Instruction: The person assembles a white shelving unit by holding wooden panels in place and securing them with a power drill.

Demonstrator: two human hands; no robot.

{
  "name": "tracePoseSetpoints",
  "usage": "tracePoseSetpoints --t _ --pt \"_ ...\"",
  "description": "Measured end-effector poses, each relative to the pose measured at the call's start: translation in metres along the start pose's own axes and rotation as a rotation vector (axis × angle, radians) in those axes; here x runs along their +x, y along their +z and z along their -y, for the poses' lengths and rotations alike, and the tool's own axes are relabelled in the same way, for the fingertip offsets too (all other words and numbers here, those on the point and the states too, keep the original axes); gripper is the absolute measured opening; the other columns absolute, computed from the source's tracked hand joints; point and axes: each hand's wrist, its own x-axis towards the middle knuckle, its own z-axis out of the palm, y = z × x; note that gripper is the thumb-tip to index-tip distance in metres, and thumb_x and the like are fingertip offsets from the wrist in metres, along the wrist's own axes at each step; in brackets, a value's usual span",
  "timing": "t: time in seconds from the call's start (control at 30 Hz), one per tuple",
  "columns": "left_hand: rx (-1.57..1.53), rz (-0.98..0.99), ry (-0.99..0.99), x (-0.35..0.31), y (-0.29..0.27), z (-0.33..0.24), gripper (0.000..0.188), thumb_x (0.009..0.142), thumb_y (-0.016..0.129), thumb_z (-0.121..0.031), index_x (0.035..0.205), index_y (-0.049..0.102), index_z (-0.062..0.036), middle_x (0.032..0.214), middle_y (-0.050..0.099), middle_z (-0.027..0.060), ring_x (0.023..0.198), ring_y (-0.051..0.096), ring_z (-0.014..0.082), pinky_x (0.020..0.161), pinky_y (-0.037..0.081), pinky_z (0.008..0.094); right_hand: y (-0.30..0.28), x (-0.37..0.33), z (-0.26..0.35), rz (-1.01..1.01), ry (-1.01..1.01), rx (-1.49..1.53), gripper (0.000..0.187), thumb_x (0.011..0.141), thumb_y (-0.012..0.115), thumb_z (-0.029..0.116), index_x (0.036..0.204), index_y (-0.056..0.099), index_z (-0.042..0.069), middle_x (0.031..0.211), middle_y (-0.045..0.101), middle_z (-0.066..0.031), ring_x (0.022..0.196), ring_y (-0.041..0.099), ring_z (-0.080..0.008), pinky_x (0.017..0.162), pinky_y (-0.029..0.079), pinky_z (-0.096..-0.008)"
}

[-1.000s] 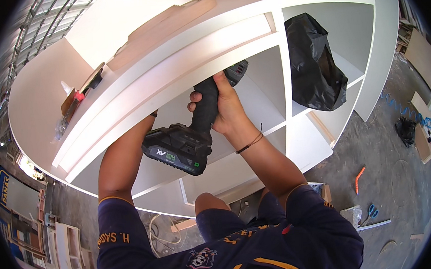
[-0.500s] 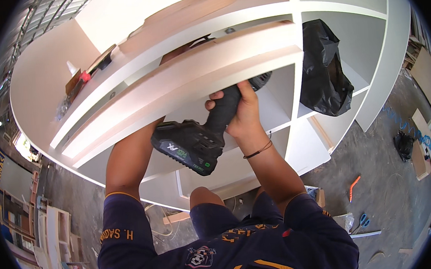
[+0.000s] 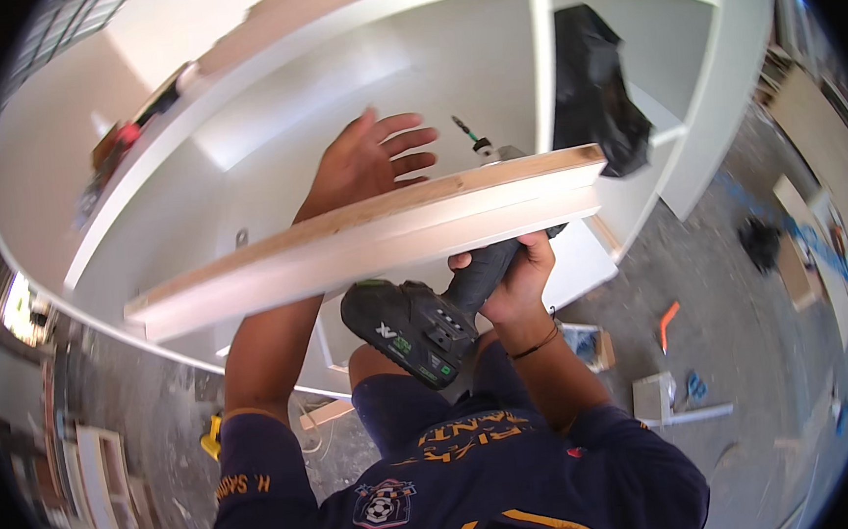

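My right hand (image 3: 520,285) is closed round the handle of a black cordless drill (image 3: 411,330). The drill's bit (image 3: 464,129) pokes out past the far side of a long pale wooden board (image 3: 373,237), which hides part of the drill's body. This board has a stepped, L-like profile and lies slantwise over my left forearm and the drill. Beyond its far edge, my left hand (image 3: 370,162) is open with fingers spread, slightly blurred, inside a white cabinet (image 3: 467,40). The board seems to rest on my left forearm, but the contact is hidden.
A black plastic bag (image 3: 590,76) hangs by the cabinet's right divider. Red and dark items (image 3: 125,138) lie on the upper left surface. On the floor are an orange tool (image 3: 669,326), blue-handled scissors (image 3: 696,385), a yellow tool (image 3: 212,439) and wood pieces.
The board has come away from the cabinet front toward me. My left hand, hidden before, now shows with spread fingers. The drill has moved nearer and slightly right, still in my right hand.
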Motion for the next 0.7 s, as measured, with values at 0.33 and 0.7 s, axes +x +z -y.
tracePoseSetpoints --t 0.33,0.7 --pt "0.369 0.663 -0.446 -0.070 0.061 0.090 0.119 0.054 0.080 -0.067 0.143 0.028 -0.0062 0.145 0.036 0.0149 0.131 0.040 0.0290 0.102 0.036 0.0434 -0.054 -0.185 0.107 -0.147 -0.233 -0.186 0.054 0.079 0.060 0.030 0.123 0.050 0.000 0.109 0.061 -0.0125 0.081 0.060 -0.0186 0.076 0.051 -0.0391" --pt "0.078 1.220 -0.612 -0.123 0.055 0.227 0.108 0.075 0.079 -0.037 0.148 0.005 -0.0082 0.135 0.038 0.0164 0.122 0.041 0.0224 0.104 0.030 0.0347 -0.158 -0.357 0.185 -1.226 -1.058 -0.793 0.033 0.078 0.072 0.013 0.107 0.059 0.004 0.100 0.061 -0.0080 0.079 0.057 -0.0159 0.072 0.049 -0.0338"
